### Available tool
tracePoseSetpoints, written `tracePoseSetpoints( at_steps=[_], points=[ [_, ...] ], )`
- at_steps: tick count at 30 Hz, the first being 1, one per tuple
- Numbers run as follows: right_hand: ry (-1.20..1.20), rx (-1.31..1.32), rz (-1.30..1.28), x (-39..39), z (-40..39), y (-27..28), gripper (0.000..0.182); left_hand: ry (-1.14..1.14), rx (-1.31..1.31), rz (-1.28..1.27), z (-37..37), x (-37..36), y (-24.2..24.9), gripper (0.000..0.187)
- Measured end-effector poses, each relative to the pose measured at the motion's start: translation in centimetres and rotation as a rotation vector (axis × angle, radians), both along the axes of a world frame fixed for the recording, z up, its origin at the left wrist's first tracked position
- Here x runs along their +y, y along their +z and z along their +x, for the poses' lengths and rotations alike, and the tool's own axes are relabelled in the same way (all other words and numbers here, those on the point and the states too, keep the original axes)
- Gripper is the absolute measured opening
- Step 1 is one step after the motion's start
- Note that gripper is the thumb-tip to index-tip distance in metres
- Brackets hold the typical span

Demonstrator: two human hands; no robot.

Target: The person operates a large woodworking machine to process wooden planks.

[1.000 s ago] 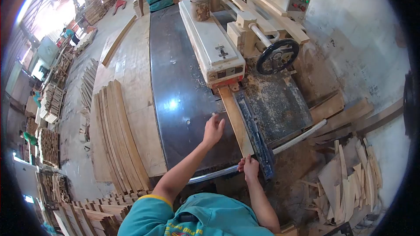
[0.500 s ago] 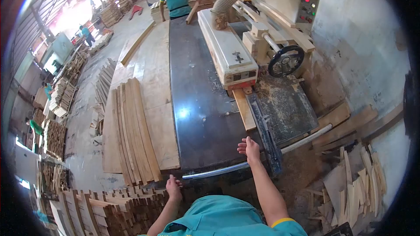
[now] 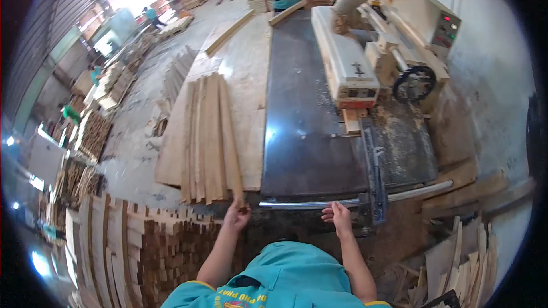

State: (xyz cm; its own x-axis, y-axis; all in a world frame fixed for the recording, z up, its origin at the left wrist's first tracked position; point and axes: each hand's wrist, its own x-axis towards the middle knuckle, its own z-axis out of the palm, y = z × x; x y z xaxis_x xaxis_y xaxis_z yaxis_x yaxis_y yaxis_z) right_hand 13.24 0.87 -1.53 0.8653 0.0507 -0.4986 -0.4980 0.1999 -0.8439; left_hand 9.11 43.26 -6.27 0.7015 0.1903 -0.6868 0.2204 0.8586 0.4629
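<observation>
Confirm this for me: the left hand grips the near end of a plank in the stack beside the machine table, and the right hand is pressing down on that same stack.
Partly wrong. The left hand is at the near end of the rightmost plank in the stack, but the right hand is not on it: it hangs open at the near edge of the dark machine table. The head view shows this.

A long dark machine table (image 3: 308, 137) runs away from the person, with a cream-coloured machine housing (image 3: 345, 63) standing on its right side and a short wooden board (image 3: 351, 121) lying at that housing's near end. Against its left edge sits a pale wooden platform (image 3: 245, 80), bearing a row of long thin wooden slats (image 3: 208, 140) laid side by side lengthwise.
</observation>
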Motion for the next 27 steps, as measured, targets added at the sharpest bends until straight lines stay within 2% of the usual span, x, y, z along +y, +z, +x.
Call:
tracePoseSetpoints(
  at_steps=[2,4,5,6,8,10,12,14,16,18,21,22,24,25,26,27],
  points=[
    [0.057,0.006,0.026,1.0,-0.9,0.3,0.037,-0.03,0.025,-0.056,-1.1,-4.9,5.7,0.045],
    [0.176,-0.059,-0.025,2.3,-1.4,1.1,0.036,-0.086,-0.104,-0.128,-2.0,-6.6,3.1,0.041],
    [0.218,-0.058,0.034,2.9,-1.7,0.9,0.031,-0.182,-0.122,0.043,-2.6,-8.2,3.9,0.039],
    [0.226,-0.056,0.031,3.5,-1.9,1.2,0.031,-0.499,-0.298,0.53,-3.4,-7.7,-0.7,0.038],
    [0.379,-0.126,0.005,4.8,-2.2,1.7,0.031,-0.347,-0.029,0.2,-3.1,-11.1,2.9,0.038],
    [0.439,-0.127,0.0,5.6,-2.4,2.0,0.03,-0.332,-0.035,0.167,-3.1,-12.9,4.0,0.037],
    [0.412,-0.217,-0.051,6.4,-2.9,2.1,0.033,-0.522,-0.051,0.135,-3.2,-13.9,4.8,0.038],
    [0.445,-0.252,-0.089,6.4,-2.9,2.3,0.035,-0.536,-0.063,0.083,-3.6,-15.1,5.6,0.037],
    [0.322,-0.131,0.031,6.5,-3.2,2.0,0.033,-0.677,0.012,0.201,-3.7,-16.1,6.2,0.036],
    [0.316,-0.165,-0.025,5.6,-3.6,-0.4,0.032,-0.704,-0.005,0.22,-3.8,-16.8,6.2,0.037],
    [0.268,-0.185,-0.087,3.0,-4.7,-2.5,0.029,-0.893,-0.033,0.299,-3.0,-17.0,6.4,0.041],
    [0.23,-0.17,-0.093,2.4,-4.9,-2.8,0.028,-0.9,-0.032,0.297,-2.3,-16.6,4.9,0.041],
    [0.2,-0.186,-0.181,0.7,-6.1,-1.3,0.026,-0.836,-0.097,0.732,-1.0,-15.9,1.8,0.041],
    [0.172,-0.199,-0.178,-0.4,-7.0,-1.3,0.028,-0.772,-0.164,0.692,0.1,-15.5,1.5,0.041],
    [0.143,-0.211,-0.175,-1.6,-8.0,-1.8,0.031,-0.741,-0.181,0.758,1.3,-15.3,2.1,0.038],
    [0.131,-0.229,-0.204,-2.6,-9.1,-2.4,0.043,-0.707,-0.165,0.777,2.2,-15.3,2.6,0.038]
  ],
)
